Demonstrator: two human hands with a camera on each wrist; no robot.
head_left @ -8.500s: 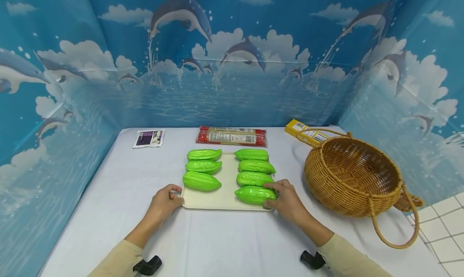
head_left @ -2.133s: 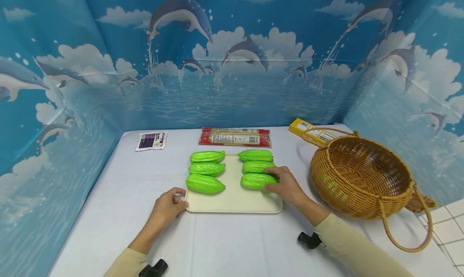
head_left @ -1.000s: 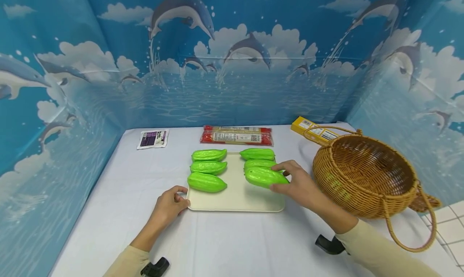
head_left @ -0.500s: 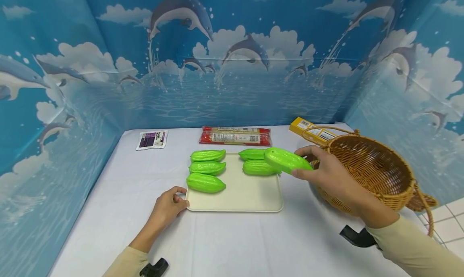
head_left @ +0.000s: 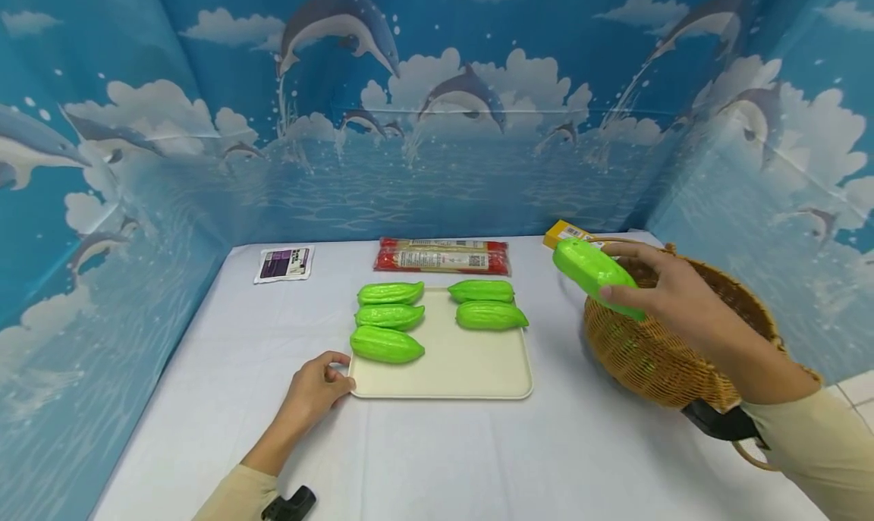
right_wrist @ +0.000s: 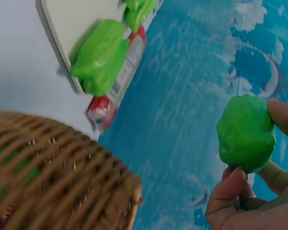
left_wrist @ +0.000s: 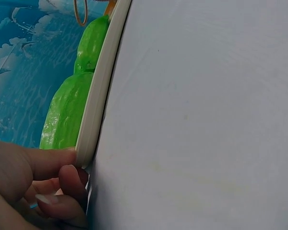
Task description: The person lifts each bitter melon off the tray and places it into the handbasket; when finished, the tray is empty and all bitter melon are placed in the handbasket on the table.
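Black devices (head_left: 720, 422) sit at the beige cuffs (head_left: 788, 430).

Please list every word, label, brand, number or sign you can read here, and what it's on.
No wording can be read.
White and purple packet: printed, too small to read.
Red-ended packs: label print too small; a square code shows.
Yellow box: partly hidden, print too small.
Held green vegetable, tray, basket: no lettering seen.

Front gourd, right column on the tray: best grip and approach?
Probably pinch the front gourd near its tapered right end, coming from the right: that tip reaches the edge of the tray, leaving finger room, while the rear gourd crowds its far side.
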